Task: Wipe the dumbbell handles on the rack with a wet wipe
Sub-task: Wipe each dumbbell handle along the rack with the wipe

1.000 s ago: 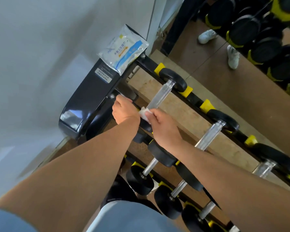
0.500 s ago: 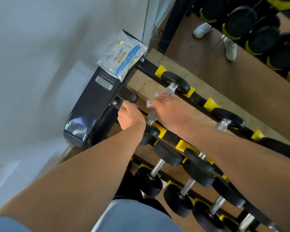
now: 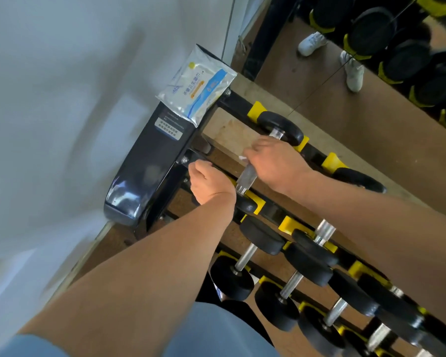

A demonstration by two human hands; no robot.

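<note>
Top-row dumbbell handle (image 3: pixel 247 176), chrome, at the left end of the rack (image 3: pixel 271 212); its far black head (image 3: pixel 281 127) sits in a yellow cradle (image 3: pixel 255 110), the near head mostly hidden under the left wrist. Right hand (image 3: pixel 273 161) is wrapped over the upper part of that handle, fingers curled around it with the wet wipe (image 3: pixel 242 157) pinched under them; only a small white edge of the wipe pokes out at the fingertips, the rest is covered. Left hand (image 3: pixel 206 184) sits just beside, at the rack's front rail near the black side panel (image 3: pixel 150 166); fingers are curled under, but what they grip is hidden, cannot tell whether they hold the rail or nothing.

Around: pack of wet wipes (image 3: pixel 196 86) lies on top of the side panel, against the white wall (image 3: pixel 62 99). More dumbbells on the same row to the right and on the lower row (image 3: pixel 291 282), black heads, chrome handles, yellow cradles between. Both forearms cross over the lower row and block much of it. Mirror (image 3: pixel 371 86) behind the rack shows reflected dumbbells and white shoes (image 3: pixel 312 43). Frame is motion-blurred, mostly on the wall side.
</note>
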